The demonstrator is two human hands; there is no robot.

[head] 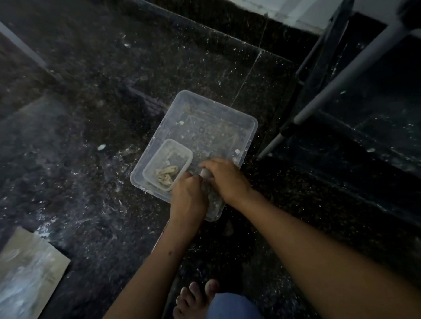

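Note:
A clear plastic tub (227, 115) sits on the dark speckled floor. Inside its left part stands a smaller clear container (154, 165) holding a crumpled beige lump (166, 175). Both my hands are over the tub's near right corner. My right hand (223, 177) curls its fingers around a small pale grey rounded object (205, 173). My left hand (188, 196) meets it from the left with fingers bent toward the same object; whether it holds it is hidden.
A flat paint-smeared board (23, 271) lies at the lower left. A white-legged metal frame (334, 81) stands at the right. A black step edge runs along the back. My bare foot (194, 302) and blue-clad knee (233, 310) are at the bottom.

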